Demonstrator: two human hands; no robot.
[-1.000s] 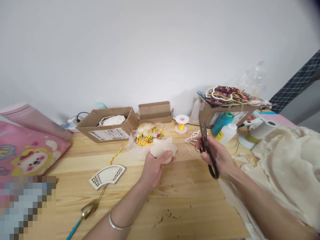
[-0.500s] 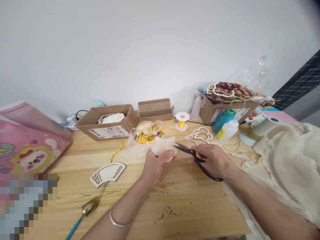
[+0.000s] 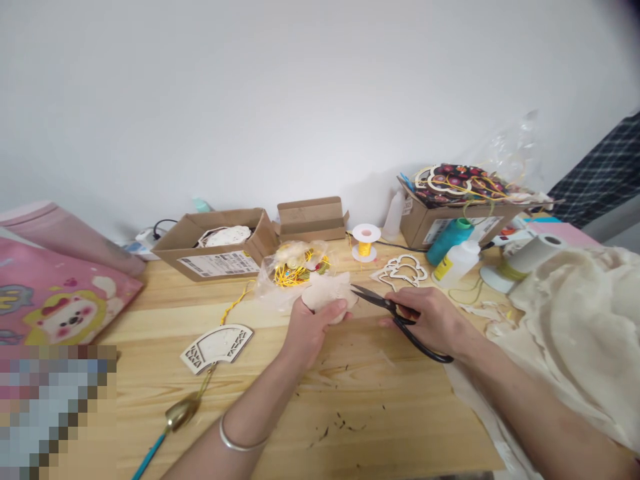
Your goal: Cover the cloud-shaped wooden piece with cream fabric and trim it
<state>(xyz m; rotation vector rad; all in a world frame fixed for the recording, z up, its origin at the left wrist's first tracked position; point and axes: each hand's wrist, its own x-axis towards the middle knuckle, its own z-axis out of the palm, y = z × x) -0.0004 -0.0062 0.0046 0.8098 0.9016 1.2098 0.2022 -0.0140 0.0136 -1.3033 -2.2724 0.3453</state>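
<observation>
Left hand (image 3: 310,327): clamped on the cream cloth piece (image 3: 325,293), which projects beyond its thumb. Right hand (image 3: 433,320): clamped on the black scissors (image 3: 391,307), blades directed toward the left hand.

Pale piece (image 3: 325,290): partly covered by left hand (image 3: 311,330)
Black scissors (image 3: 374,298): partly hidden by right hand (image 3: 434,320); tips perhaps touching the piece
Pink bag (image 3: 60,283): cut off left
Cream fabric (image 3: 580,333): cut off right

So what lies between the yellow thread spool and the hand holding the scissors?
Pale openwork cutouts lie on the table between the spool and the right hand, as the head view shows.
</observation>
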